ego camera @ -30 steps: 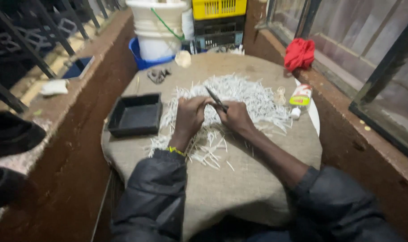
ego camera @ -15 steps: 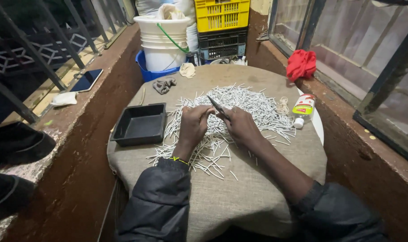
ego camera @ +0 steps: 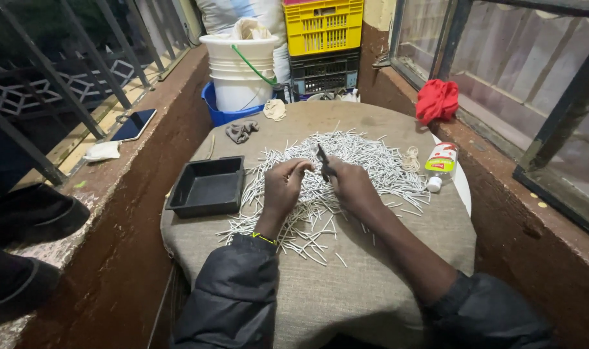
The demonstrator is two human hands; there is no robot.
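Observation:
A big heap of thin white sticks is spread over a round table covered in beige cloth. My left hand is curled over the heap, its fingertips pinched together near one stick. My right hand grips a small dark tool that points upward between the two hands. An empty black rectangular tray lies just left of my left hand.
A small bottle lies on its side at the table's right edge, beside a coil of string. A white bucket, yellow crate, red cloth and a phone surround the table.
The camera view has tilted and drawn closer, so the table sits lower in the frame. Both hands stay together over the heap, the tool still raised.

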